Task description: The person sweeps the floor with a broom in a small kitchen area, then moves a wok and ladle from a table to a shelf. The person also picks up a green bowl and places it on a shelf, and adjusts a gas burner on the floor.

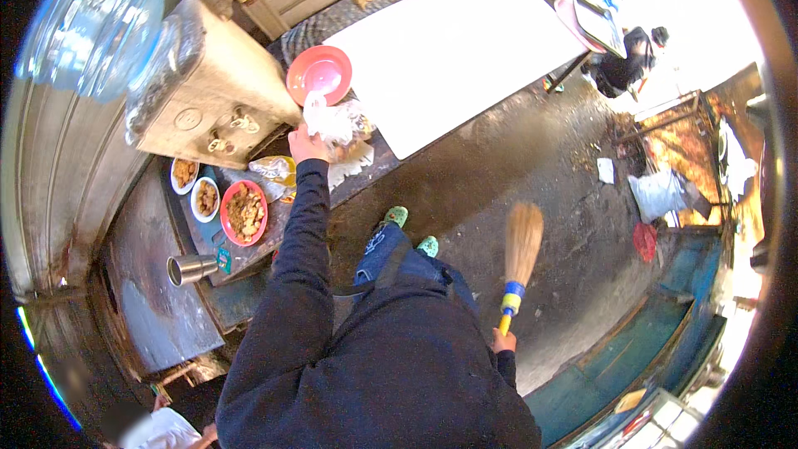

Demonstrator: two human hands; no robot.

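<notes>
With my left hand (308, 144) I grip a white plastic bag (324, 118) over the dark table's edge, between a water dispenser (218, 87) and a white tabletop (449, 56). A pink plastic bowl (320, 75) lies just beyond the bag. My right hand (504, 341) is closed on the yellow handle of a soft broom (523, 237), whose bristles point away from me over the floor. Nearer me on the dark table are a red bowl of food (244, 213), two white bowls of food (205, 199) (184, 174) and a yellow-and-white packet (274, 169).
A steel tumbler (192, 269) stands near the table's corner. On the right are a blue-green bench (636, 343), a white plastic bag (658, 193), a red bag (644, 242) and a white scrap (605, 170) on the floor. Another person (165, 429) is at the lower left.
</notes>
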